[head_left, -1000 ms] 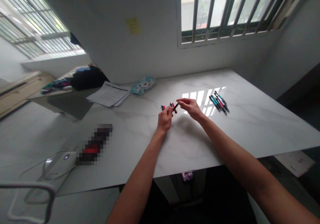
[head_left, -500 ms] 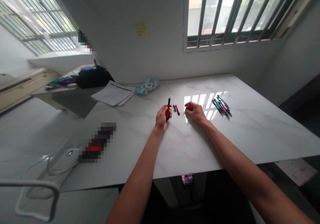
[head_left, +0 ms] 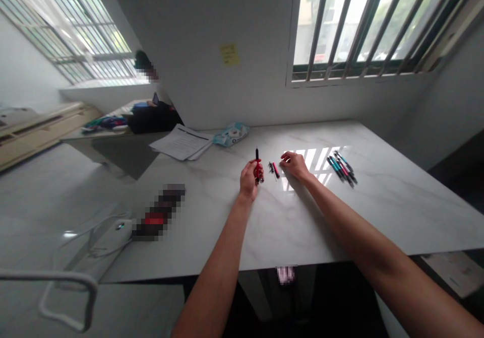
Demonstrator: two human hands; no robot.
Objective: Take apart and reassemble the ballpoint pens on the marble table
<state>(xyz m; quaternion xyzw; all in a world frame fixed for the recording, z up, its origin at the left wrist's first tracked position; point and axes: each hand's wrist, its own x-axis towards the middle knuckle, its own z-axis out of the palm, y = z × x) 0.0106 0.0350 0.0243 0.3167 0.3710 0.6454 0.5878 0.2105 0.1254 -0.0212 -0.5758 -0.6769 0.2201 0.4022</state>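
My left hand has its fingers pinching a red pen upright just above the counter, while my right hand presses fingertips down beside loose pen parts right of that pen, small enough, I judge, to roll away if nudged.

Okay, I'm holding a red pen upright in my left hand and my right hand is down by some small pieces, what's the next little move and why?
Probably close the right hand on the loose pen pieces lying on the table just to its left. The left hand holds the red pen upright, tip up, and those pieces look like red-and-black pen parts.
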